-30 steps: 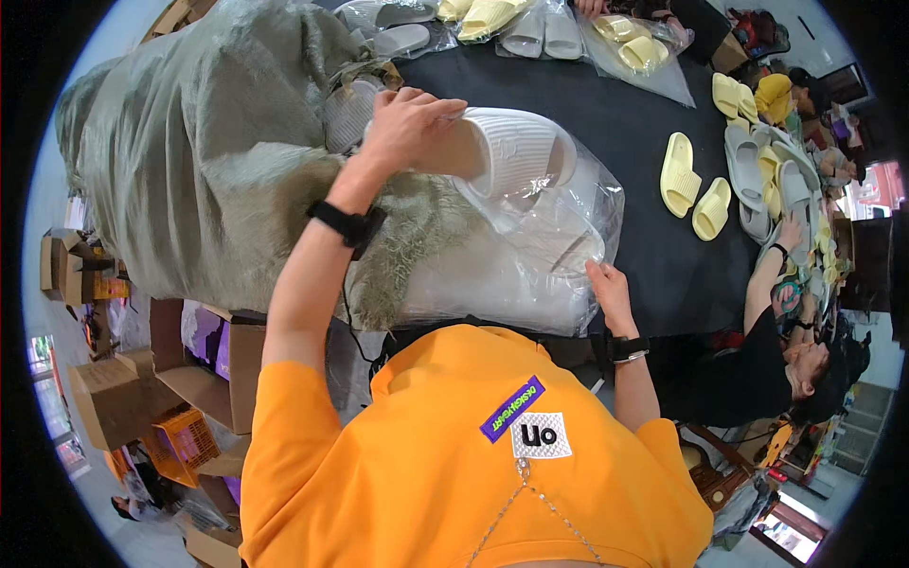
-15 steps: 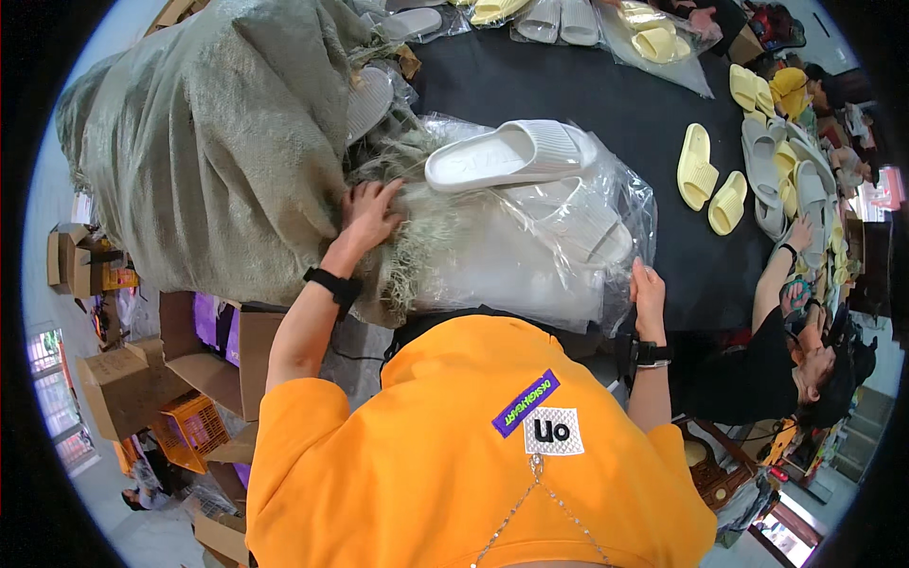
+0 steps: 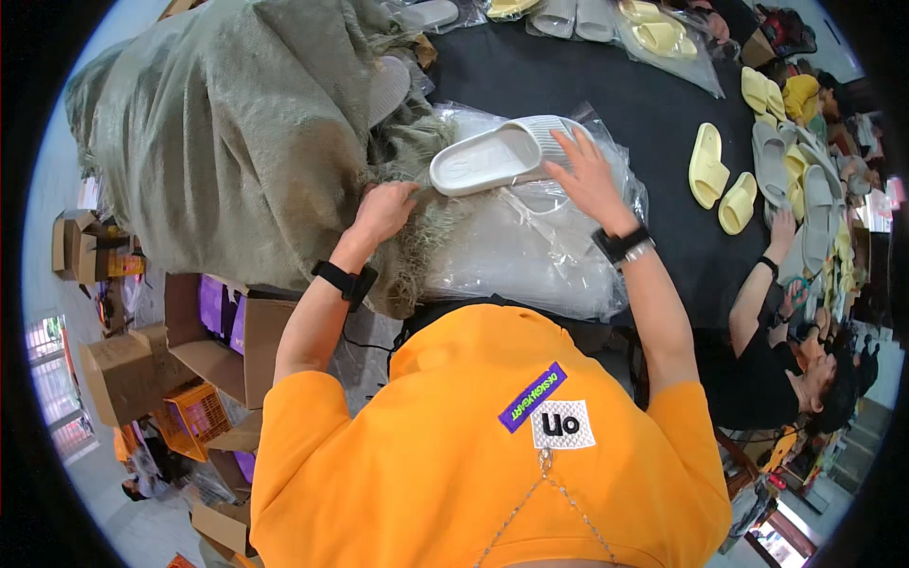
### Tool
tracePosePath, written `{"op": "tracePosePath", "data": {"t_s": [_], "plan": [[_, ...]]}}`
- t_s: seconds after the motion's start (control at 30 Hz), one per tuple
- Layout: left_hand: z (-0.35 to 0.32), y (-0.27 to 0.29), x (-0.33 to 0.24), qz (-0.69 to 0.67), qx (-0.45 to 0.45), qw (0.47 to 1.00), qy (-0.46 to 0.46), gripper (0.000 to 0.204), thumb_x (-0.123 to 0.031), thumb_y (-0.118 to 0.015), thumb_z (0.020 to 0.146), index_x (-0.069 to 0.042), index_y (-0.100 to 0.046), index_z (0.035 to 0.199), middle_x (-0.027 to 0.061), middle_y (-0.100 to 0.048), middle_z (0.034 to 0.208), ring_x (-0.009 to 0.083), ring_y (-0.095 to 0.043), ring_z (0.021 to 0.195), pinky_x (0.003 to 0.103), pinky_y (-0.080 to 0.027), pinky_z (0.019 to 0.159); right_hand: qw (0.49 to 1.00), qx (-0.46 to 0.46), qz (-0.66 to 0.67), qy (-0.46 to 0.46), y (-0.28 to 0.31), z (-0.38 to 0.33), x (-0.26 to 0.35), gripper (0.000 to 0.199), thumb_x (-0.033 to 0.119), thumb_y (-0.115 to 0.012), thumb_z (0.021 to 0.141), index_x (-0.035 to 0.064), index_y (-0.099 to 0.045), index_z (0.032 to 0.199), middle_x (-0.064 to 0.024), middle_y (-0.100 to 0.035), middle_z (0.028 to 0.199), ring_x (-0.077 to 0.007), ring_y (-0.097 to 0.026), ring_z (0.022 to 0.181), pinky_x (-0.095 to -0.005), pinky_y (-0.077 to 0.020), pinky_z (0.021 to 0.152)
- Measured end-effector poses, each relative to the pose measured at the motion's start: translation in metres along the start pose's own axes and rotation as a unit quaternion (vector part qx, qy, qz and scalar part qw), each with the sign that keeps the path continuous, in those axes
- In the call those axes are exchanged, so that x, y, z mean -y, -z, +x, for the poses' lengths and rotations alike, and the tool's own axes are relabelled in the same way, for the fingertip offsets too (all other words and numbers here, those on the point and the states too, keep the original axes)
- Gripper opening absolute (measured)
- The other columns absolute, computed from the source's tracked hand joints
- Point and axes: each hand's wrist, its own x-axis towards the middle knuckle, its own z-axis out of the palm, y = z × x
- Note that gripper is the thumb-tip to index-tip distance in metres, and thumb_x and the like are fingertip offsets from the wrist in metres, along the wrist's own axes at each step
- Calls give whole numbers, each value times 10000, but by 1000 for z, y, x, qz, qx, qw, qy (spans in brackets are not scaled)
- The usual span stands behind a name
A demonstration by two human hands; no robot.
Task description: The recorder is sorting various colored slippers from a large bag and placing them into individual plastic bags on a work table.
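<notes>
My left hand (image 3: pixel 386 210) is closed on the frayed mouth of a large grey-green woven sack (image 3: pixel 256 142). Over the strap of a white slide slipper (image 3: pixel 492 159) my right hand (image 3: pixel 592 182) reaches with fingers spread, touching it or just above; I cannot tell which. That slipper lies on a stack of clear plastic bags (image 3: pixel 530 265) at the table's near edge. Part of the area beside the slipper is hidden by my right hand. A grey slipper (image 3: pixel 388 90) in clear wrap shows at the sack's opening.
Yellow slippers (image 3: pixel 708 166) and grey slippers (image 3: pixel 819 208) lie on the dark table (image 3: pixel 653 104) to the right, where a co-worker's hand (image 3: pixel 781 232) reaches in. Bagged slippers (image 3: pixel 658 36) line the far edge. An open cardboard box (image 3: pixel 265 350) stands at lower left.
My right hand has moved from the bags' right edge up and left to the white slipper. The pale slipper in plastic beside it no longer shows. My left hand has closed on the sack's edge.
</notes>
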Motion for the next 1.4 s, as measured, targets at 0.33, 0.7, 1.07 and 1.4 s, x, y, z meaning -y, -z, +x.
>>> {"op": "tracePosePath", "data": {"t_s": [0.33,0.7,1.07,1.4], "plan": [[-43,11,34,93,67,982,148,259,-167,-519,811,-99,-585,1052,121,-597,964,306,-550,921,433,-366,833,963,115,128,-206,-27,20,-34,756,317,-595,659,102,-312,1327,-185,-413,1242,-300,-408,1160,-386,-339,940],[-29,22,10,4,-146,988,48,266,-27,-537,735,-51,-540,999,157,-424,1259,352,-372,1163,442,-312,939,645,-92,649,-393,58,-17,-30,410,334,-397,868,55,-424,1167,-101,-480,1174,-231,-472,1067,-404,-385,861],[42,-19,-106,22,191,972,-137,413,-228,-592,785,-152,-494,1178,88,-531,1103,250,-468,1042,428,-318,911,585,-255,724,-262,144,-27,-47,359,345,-387,887,106,-518,1121,-99,-521,1167,-303,-490,1073,-534,-404,853],[-36,22,-67,36,44,980,-193,296,-124,-571,789,-125,-549,1084,48,-570,873,240,-517,903,372,-359,829,657,-379,556,-341,195,-53,-76,443,465,-444,833,153,-516,1139,-57,-535,1136,-273,-497,1022,-515,-407,801]]}}
